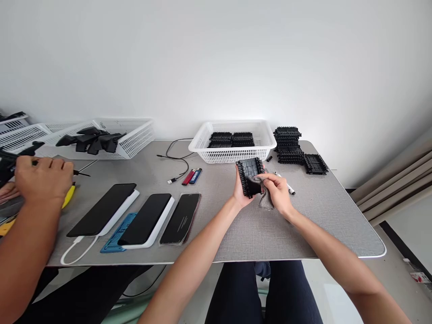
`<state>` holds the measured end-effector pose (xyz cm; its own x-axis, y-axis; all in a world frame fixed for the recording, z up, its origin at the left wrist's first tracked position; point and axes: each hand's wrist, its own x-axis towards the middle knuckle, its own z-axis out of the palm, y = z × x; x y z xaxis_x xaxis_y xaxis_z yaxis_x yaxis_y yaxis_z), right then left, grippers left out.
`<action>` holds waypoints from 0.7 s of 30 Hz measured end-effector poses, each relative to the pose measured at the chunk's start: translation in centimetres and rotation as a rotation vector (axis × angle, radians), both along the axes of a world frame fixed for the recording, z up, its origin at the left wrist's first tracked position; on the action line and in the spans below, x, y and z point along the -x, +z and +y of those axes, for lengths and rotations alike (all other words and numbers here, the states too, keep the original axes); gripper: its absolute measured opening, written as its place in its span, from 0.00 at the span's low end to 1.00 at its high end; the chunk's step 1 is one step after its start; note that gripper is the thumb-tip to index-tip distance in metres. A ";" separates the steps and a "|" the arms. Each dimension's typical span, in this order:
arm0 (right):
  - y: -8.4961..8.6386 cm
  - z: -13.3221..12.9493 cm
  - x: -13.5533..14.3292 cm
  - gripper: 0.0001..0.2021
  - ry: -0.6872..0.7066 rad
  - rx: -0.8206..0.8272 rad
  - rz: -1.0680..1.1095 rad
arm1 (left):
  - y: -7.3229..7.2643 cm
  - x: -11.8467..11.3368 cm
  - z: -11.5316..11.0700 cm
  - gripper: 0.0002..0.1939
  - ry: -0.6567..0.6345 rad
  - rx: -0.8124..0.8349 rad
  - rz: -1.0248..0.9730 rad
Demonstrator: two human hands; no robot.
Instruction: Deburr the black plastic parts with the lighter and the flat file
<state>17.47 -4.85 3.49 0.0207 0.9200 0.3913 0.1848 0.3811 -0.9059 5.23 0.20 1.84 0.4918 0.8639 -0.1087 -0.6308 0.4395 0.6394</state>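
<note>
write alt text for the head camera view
A person's left hand holds a black part while the right hand holds a grey cloth against it. Behind sits a white basket of similar parts; a co-worker's hand shows at far left.

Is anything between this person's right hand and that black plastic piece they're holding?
Yes, the gray cloth: the right hand holds it at the face of the black plastic piece. I see nothing else between them.
</note>
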 end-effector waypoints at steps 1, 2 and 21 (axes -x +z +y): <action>0.1 -0.1 -0.1 0.18 -0.045 -0.057 0.002 | -0.2 -0.1 0.0 0.40 0.006 0.006 0.023; 0.2 -0.2 -0.3 0.18 -0.084 -0.111 -0.016 | -0.4 -0.2 0.0 0.40 0.005 0.011 0.044; -0.2 -0.7 0.0 0.24 0.056 -0.128 -1.079 | 0.4 0.3 0.5 0.41 0.102 -0.022 -0.047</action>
<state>17.44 -5.52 3.28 -0.4319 0.8602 0.2710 0.8387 0.4936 -0.2300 4.92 0.73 2.20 0.4052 0.9117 -0.0677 -0.7011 0.3574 0.6171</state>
